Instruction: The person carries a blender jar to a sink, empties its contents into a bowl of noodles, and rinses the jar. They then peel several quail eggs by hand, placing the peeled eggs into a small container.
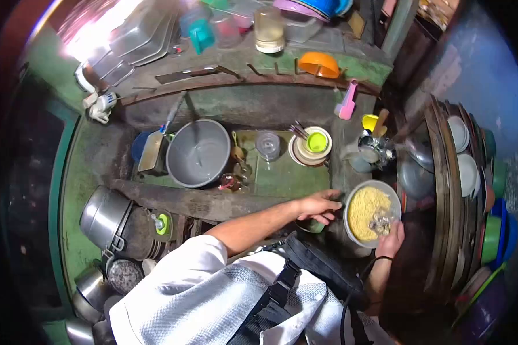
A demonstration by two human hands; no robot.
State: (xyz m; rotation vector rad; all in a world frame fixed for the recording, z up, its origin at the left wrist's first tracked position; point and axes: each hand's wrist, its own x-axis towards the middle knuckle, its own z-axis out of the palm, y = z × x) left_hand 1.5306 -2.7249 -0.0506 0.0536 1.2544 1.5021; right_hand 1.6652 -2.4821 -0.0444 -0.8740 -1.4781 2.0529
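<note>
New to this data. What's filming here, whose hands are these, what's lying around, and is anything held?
There is no machine here. A person works with bare hands, and one camera worn on the head looks down, which gives the round fisheye view with the shirt at the bottom. The left hand rests at the rim of a bowl of noodles; I cannot tell whether it grips. The right hand seems to hold a clear item over the noodles, too blurred to name. In the sink beyond lie a grey basin, a glass and stacked dishes. Pots stand on the left, and plates on the right.
</note>
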